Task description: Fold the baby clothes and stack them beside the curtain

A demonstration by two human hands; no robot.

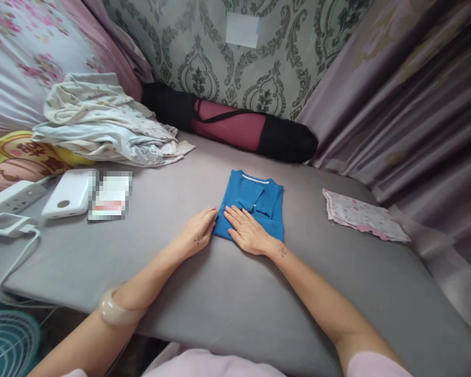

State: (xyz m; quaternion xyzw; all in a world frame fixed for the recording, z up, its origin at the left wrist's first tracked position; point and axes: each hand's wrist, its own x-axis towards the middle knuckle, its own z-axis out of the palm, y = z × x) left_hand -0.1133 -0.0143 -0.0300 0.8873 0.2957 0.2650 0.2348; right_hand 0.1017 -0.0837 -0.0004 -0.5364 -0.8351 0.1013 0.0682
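Observation:
A blue shirt (255,196) lies folded into a compact rectangle on the grey padded surface, its neckline with a white inner band at the far end. Both sleeves are folded over its middle. My right hand (249,231) rests flat on the near left part of the shirt, fingers stretched out. Beside the shirt's left edge is my left hand (198,233), turned on its side with fingers extended and close together. Its fingertips meet or nearly meet the cloth; I cannot tell which. Neither hand grips anything.
On the right lies a folded pink-patterned cloth (365,215). At the back are a heap of light clothes (105,123) and a long black-and-maroon bag (231,125). A white power bank (69,193), a blurred-out flat item (110,196) and a power strip (13,199) sit left.

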